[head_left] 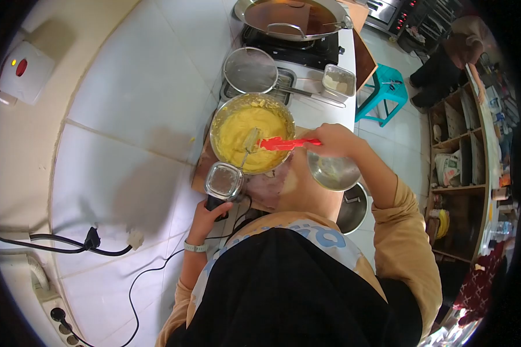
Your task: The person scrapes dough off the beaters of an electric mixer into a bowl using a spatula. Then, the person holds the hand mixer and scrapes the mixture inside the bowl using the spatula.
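Note:
My left hand [207, 220] is wrapped round the black handle of a hand mixer [224, 180]. The mixer's beater [252, 140] reaches over a metal pot [219, 111] of thick yellow batter [263, 121]. My right hand [337, 140] grips a red spatula [281, 143], its blade at the beater inside the pot. Pale batter clings to the spatula's edge and to the beater. Just below my right hand sits a metal bowl [334, 173] with some residue in it, partly covered by that hand.
Behind the pot are a sieve [250, 70], a small container [338, 81] and a wide pan of brown liquid [292, 17] on a black stove [324, 52]. A power cord [134, 295] runs at left. A teal stool [383, 92] and another person [454, 49] are at right.

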